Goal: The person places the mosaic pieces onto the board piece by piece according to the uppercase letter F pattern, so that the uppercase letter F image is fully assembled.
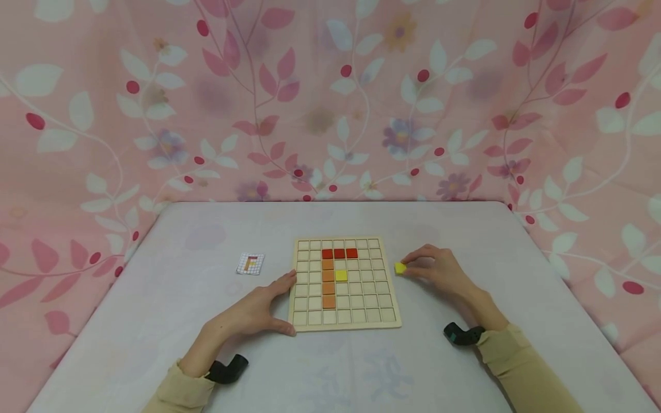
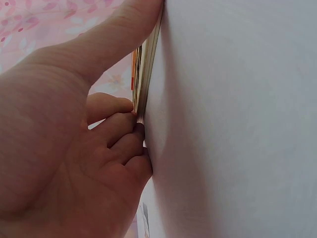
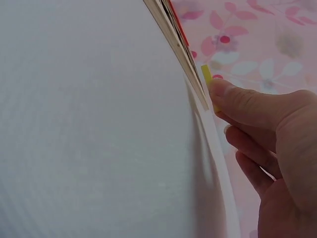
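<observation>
A wooden grid board (image 1: 361, 298) lies at the middle of the table. It holds three red tiles (image 1: 339, 253) in a row, an orange column (image 1: 328, 284) below them and one yellow tile (image 1: 341, 275). My right hand (image 1: 434, 269) pinches another yellow tile (image 1: 400, 268) just off the board's right edge, low over the table. The right wrist view shows that yellow tile (image 3: 206, 74) at my fingertips (image 3: 223, 91) beside the board's edge (image 3: 173, 34). My left hand (image 1: 258, 310) rests on the table, with fingers and thumb against the board's left edge (image 2: 146, 74).
A small pattern card (image 1: 250, 264) lies left of the board. The white table (image 1: 155, 298) is ringed by a pink floral cloth (image 1: 330, 103) at the back and both sides. Black wrist mounts (image 1: 227, 370) sit on both forearms.
</observation>
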`<state>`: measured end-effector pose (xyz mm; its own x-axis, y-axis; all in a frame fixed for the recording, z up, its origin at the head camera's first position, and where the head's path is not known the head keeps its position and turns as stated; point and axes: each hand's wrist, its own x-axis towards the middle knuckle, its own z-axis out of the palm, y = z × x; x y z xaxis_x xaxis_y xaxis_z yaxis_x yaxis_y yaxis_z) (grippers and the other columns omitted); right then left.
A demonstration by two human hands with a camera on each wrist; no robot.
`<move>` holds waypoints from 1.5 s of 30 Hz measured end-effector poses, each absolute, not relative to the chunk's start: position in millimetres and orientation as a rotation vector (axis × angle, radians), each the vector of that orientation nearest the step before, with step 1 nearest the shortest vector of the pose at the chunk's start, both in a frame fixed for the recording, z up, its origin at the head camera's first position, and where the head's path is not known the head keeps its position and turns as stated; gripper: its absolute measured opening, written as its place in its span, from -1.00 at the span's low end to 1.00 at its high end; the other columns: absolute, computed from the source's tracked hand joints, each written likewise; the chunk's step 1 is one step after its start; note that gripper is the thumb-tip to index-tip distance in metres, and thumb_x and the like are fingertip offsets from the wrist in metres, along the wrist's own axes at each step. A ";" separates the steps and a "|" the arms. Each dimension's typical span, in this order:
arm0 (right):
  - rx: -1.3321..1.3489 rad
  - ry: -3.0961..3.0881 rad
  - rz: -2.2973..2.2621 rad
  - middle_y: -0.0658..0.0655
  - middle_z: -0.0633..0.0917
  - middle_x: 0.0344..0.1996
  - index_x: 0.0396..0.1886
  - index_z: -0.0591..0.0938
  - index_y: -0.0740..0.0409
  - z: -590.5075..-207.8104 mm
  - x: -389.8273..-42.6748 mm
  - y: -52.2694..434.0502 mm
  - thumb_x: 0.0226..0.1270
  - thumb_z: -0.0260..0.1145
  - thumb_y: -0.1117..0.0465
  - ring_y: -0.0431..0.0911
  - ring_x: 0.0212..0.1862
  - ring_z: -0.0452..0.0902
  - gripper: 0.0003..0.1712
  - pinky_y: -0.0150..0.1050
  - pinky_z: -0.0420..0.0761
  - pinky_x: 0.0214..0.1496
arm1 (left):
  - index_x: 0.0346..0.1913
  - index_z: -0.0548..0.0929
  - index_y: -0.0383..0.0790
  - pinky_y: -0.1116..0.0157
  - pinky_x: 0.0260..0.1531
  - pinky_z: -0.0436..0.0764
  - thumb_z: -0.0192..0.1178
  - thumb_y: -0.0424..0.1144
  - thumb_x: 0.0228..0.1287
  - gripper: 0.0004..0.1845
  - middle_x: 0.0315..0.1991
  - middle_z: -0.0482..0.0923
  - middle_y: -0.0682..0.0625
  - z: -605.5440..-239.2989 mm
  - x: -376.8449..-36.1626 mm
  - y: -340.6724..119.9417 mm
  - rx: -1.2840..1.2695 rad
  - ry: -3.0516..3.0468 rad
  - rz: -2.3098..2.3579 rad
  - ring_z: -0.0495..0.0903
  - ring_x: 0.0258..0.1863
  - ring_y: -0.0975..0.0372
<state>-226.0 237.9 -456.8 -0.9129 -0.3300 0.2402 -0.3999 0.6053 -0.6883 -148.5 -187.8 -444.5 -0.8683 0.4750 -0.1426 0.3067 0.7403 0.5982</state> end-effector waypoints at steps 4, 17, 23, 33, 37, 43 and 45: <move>0.634 -2.734 1.223 -0.08 0.68 -0.30 -0.28 0.73 -0.06 -455.0 -224.5 225.6 -0.06 0.53 0.07 -0.16 -0.10 0.54 -0.73 -0.09 0.42 0.05 | 0.46 0.11 -0.03 0.09 0.37 0.11 0.46 0.26 -0.32 0.21 0.49 -0.07 0.16 -443.8 -148.6 -188.1 0.609 2.654 0.840 -0.06 0.45 0.23; 0.706 -2.707 1.261 -0.07 0.66 -0.34 -0.33 0.75 -0.07 -453.1 -221.5 179.6 -0.10 0.55 0.06 -0.18 -0.14 0.53 -0.73 -0.13 0.42 0.02 | 0.46 0.11 -0.04 0.09 0.36 0.12 0.45 0.26 -0.32 0.21 0.49 -0.07 0.17 -443.6 -148.9 -188.2 0.613 2.653 0.841 -0.05 0.45 0.23; 0.707 -2.738 1.238 -0.09 0.64 -0.34 -0.33 0.74 -0.12 -455.3 -222.2 164.7 -0.08 0.54 0.04 -0.19 -0.16 0.51 -0.75 -0.18 0.42 0.01 | 0.46 0.11 -0.03 0.09 0.36 0.12 0.46 0.26 -0.33 0.21 0.48 -0.07 0.17 -443.6 -148.9 -188.1 0.610 2.654 0.843 -0.05 0.45 0.23; 0.774 -2.710 1.208 -0.12 0.64 -0.32 -0.32 0.74 -0.09 -459.7 -222.5 149.3 -0.05 0.53 0.09 -0.24 -0.19 0.53 -0.77 -0.19 0.52 -0.05 | 0.46 0.11 -0.04 0.10 0.36 0.12 0.46 0.26 -0.33 0.21 0.49 -0.07 0.16 -444.5 -149.3 -188.4 0.620 2.651 0.846 -0.05 0.45 0.24; 0.797 -2.695 1.194 -0.15 0.65 -0.31 -0.31 0.74 -0.10 -461.7 -222.5 144.9 -0.03 0.52 0.08 -0.25 -0.17 0.53 -0.78 -0.22 0.52 -0.03 | 0.46 0.10 -0.03 0.10 0.36 0.13 0.45 0.27 -0.33 0.22 0.49 -0.07 0.16 -445.4 -149.7 -188.6 0.623 2.654 0.842 -0.05 0.45 0.24; 0.845 -2.661 1.253 -0.14 0.64 -0.33 -0.30 0.75 -0.03 -462.7 -221.6 139.8 -0.03 0.52 0.14 -0.23 -0.21 0.53 -0.77 -0.25 0.54 -0.09 | 0.46 0.10 -0.04 0.10 0.36 0.13 0.45 0.27 -0.34 0.23 0.49 -0.07 0.15 -444.9 -149.4 -188.4 0.619 2.655 0.843 -0.04 0.45 0.23; 0.855 -2.654 1.272 -0.13 0.64 -0.34 -0.29 0.74 -0.01 -463.5 -221.5 139.3 -0.04 0.53 0.16 -0.24 -0.21 0.53 -0.76 -0.25 0.55 -0.09 | 0.46 0.10 -0.04 0.10 0.36 0.12 0.45 0.27 -0.34 0.23 0.49 -0.07 0.15 -445.1 -149.5 -188.4 0.621 2.656 0.842 -0.04 0.45 0.22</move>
<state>-221.5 139.3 -463.5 -0.8417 -0.4504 0.2978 -0.5143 0.5008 -0.6962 -149.5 -188.4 -445.1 -0.8663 0.4801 -0.1382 0.3128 0.7369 0.5992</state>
